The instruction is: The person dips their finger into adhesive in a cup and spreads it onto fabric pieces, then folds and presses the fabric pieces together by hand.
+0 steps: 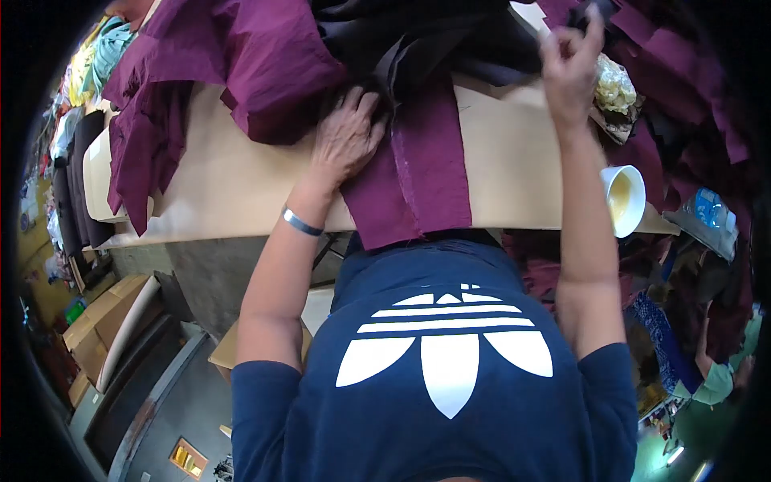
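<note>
My left hand presses on the cloth at the middle of the table, fingers slightly bent and close together. Its fingertips meet the dark cloth and are partly hidden. Just right of it, a maroon fabric strip with a lengthwise seam or raw edge hangs toward my lap. More maroon cloth lies bunched to the left. My right hand is raised at the upper right, slightly blurred, thumb and index finger apart and the others curled. Behind its fingertips is a dark scrap; I see no grip on it.
A white cup holding yellowish liquid lies tilted in view by my right forearm. Near it are a crumpled plastic bag and a clear-and-blue plastic package. Maroon cloth is piled at right. Cardboard boxes stand lower left; another person's sleeve shows lower right.
</note>
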`<control>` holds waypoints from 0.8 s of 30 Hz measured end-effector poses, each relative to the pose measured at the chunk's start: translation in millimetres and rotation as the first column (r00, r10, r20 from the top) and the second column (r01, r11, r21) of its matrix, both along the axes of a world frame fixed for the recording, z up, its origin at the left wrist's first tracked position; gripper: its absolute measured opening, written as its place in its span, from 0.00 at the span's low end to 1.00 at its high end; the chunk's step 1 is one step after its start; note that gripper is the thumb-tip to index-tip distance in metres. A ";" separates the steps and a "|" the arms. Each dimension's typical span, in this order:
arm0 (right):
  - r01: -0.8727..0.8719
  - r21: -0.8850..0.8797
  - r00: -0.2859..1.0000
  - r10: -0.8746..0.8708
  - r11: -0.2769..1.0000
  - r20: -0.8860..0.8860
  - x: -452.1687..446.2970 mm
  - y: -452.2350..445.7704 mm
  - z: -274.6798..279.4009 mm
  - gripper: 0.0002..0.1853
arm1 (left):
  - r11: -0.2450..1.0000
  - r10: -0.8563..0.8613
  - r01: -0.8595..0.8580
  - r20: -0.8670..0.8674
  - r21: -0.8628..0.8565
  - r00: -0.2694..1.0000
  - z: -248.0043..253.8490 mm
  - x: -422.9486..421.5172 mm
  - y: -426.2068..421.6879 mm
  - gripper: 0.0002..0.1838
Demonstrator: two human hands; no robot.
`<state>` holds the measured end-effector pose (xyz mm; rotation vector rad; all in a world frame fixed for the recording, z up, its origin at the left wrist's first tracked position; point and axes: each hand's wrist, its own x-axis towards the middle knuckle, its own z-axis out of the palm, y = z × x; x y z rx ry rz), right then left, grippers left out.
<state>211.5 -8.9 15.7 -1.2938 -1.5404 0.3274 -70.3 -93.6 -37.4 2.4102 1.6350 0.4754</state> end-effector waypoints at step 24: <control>0.044 -0.088 0.907 -0.003 0.995 0.421 -56.6 -80.3 -53.7 0.34 | 0.956 -0.206 0.159 0.178 0.245 0.962 -12.1 27.8 -1.7 0.23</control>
